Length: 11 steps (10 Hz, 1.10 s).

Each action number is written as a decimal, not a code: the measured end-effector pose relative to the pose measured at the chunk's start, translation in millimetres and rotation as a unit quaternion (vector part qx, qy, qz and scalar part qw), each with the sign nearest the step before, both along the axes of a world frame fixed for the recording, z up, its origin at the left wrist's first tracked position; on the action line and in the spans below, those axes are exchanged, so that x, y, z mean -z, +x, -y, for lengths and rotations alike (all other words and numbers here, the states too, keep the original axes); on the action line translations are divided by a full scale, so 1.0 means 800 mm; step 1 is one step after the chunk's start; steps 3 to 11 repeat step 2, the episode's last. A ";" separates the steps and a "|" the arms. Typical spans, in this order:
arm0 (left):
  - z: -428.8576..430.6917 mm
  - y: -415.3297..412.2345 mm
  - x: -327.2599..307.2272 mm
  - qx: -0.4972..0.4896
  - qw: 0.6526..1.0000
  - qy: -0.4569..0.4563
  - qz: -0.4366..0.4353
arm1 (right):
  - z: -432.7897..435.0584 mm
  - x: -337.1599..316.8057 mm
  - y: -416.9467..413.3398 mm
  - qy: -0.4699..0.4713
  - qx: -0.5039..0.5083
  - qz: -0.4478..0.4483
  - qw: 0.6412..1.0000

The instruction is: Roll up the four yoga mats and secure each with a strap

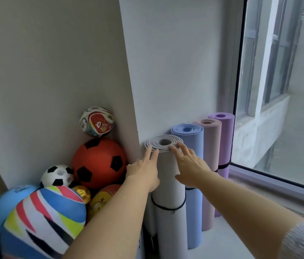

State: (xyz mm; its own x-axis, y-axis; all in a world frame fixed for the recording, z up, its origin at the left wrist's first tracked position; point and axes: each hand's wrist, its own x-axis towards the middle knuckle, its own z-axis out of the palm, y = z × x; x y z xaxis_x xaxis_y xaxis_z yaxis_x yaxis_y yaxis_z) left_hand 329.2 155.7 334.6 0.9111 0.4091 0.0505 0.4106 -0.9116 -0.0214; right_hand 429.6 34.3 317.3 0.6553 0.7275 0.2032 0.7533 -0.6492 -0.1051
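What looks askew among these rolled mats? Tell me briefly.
Only the black strap on the grey mat: it sags in a curve and looks loose. The blue mat, pink mat and purple mat stand upright beside it. The left hand and right hand touch its top with straight fingers.

Place: we read this as a home play or exercise corner.
Walls: plain pale painted walls [44,71] meet at a corner.
Toys: a heap of coloured rubber play balls [99,163].
Gear: four rolled foam yoga mats [196,139] standing upright.
Window: large dark-framed glass window [287,90] facing another building.
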 end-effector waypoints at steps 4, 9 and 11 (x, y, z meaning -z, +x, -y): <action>-0.001 0.010 -0.017 0.048 0.999 -0.007 0.020 | 0.027 -0.045 -0.034 0.055 -0.039 -0.022 0.997; -0.001 0.010 -0.017 0.048 0.999 -0.007 0.020 | 0.027 -0.045 -0.034 0.055 -0.039 -0.022 0.997; -0.001 0.010 -0.017 0.048 0.999 -0.007 0.020 | 0.027 -0.045 -0.034 0.055 -0.039 -0.022 0.997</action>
